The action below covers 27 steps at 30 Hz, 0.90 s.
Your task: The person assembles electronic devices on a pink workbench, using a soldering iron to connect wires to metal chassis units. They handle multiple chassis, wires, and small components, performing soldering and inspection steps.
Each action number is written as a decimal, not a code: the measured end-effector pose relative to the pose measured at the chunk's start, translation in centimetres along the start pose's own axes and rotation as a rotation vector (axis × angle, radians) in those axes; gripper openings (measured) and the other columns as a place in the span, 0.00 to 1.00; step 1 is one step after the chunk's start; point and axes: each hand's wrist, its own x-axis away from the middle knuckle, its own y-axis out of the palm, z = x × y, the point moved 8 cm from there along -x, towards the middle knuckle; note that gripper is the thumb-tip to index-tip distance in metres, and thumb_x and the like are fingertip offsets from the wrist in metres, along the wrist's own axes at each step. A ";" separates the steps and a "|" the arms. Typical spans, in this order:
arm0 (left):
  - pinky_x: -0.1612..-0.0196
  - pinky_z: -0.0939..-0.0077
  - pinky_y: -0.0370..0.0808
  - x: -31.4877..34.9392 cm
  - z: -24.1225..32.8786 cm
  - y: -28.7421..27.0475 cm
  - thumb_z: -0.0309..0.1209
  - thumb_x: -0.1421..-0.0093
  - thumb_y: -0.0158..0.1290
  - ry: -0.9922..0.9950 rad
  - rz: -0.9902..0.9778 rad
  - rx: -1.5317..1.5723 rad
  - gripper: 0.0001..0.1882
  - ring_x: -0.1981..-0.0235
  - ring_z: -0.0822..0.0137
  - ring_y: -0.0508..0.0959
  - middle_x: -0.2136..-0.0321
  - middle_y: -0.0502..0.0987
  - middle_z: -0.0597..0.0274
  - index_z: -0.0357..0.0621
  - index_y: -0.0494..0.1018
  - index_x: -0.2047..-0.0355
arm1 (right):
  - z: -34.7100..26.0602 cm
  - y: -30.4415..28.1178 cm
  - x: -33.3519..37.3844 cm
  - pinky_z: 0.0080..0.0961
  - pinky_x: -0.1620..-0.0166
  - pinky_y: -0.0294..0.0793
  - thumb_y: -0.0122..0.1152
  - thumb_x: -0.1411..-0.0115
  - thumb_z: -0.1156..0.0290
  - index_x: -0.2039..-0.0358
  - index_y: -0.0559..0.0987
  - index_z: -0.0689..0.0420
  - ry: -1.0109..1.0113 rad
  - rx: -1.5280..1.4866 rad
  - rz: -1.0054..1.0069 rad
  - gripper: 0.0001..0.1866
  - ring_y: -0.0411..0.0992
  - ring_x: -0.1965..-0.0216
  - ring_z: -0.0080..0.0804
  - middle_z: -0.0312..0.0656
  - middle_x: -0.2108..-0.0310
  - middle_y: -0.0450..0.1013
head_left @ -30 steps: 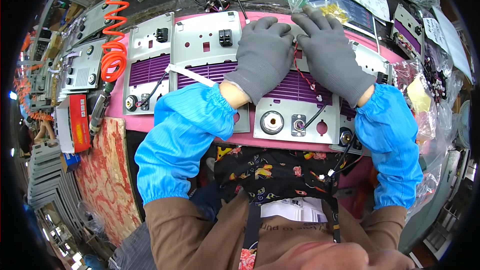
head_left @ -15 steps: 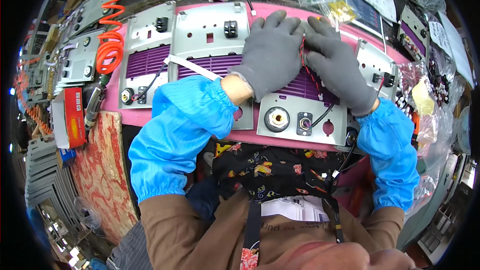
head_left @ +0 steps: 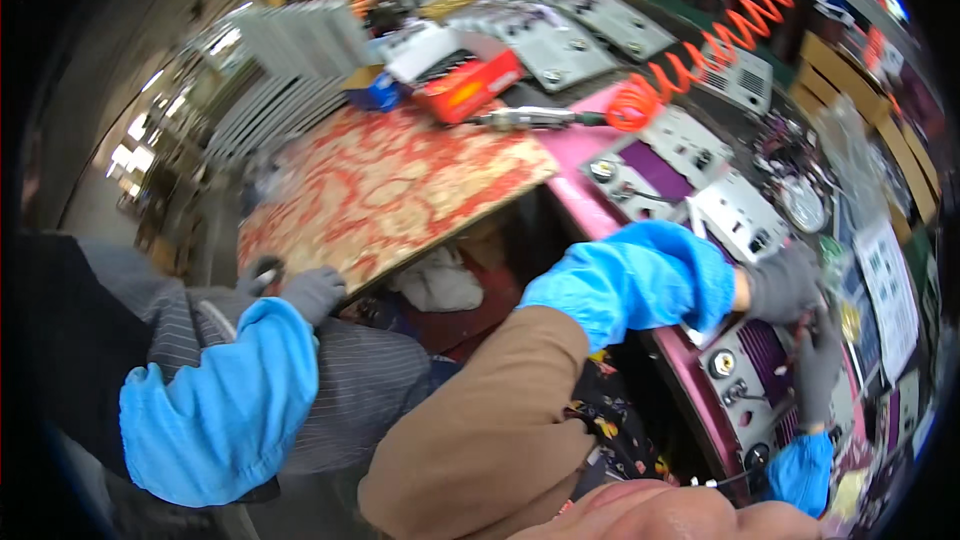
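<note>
My left hand [head_left: 785, 285], in a grey glove, is over the upper part of a silver panel with a purple grille [head_left: 765, 355]. Its fingers are blurred. Just below it, my right hand [head_left: 820, 365], also gloved in grey, reaches up along the panel's far side with its fingertips close to my left hand. A thin dark red wire [head_left: 803, 323] shows between the two hands; whether either one grips it cannot be made out. On the panel's near end sit a round brass-centred connector [head_left: 722, 363] and a small black socket [head_left: 737, 392].
Silver panels [head_left: 740, 215] lie on the pink mat [head_left: 577, 185]. A power screwdriver [head_left: 540, 118] on an orange coiled hose [head_left: 635, 105] rests by a red box [head_left: 468, 85]. At left, another person's gloved hand [head_left: 315, 292] touches a red-patterned board [head_left: 400, 185].
The view has swung far to the left, bringing the patterned board and another person's arm in. My hands now appear at the right, still over the panel and close together.
</note>
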 end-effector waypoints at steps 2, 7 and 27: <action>0.51 0.58 0.66 0.0 0.3 -0.8 0.47 0.57 0.60 -0.004 0.029 -0.020 0.17 0.57 0.59 0.76 0.64 0.80 0.67 0.56 0.82 0.68 | 2.8 0.0 0.3 0.32 0.35 0.58 0.51 0.38 0.75 0.45 0.74 0.62 0.003 -0.032 0.016 0.20 0.60 0.35 0.48 0.54 0.35 0.61; 0.52 0.58 0.64 -0.7 1.1 0.0 0.48 0.55 0.60 0.089 0.045 -0.012 0.13 0.59 0.60 0.75 0.65 0.80 0.70 0.69 0.83 0.67 | 1.6 -6.2 1.7 0.31 0.36 0.58 0.49 0.35 0.72 0.42 0.70 0.67 -0.023 -0.085 0.040 0.22 0.62 0.36 0.41 0.53 0.39 0.66; 0.52 0.71 0.75 -1.7 -7.0 -2.2 0.47 0.43 0.61 -0.518 -0.161 0.604 0.22 0.60 0.68 0.79 0.61 0.82 0.61 0.46 0.80 0.54 | 0.9 -11.0 15.7 0.35 0.45 0.70 0.58 0.42 0.68 0.53 0.78 0.63 0.251 -0.082 -0.009 0.18 0.72 0.48 0.45 0.52 0.50 0.74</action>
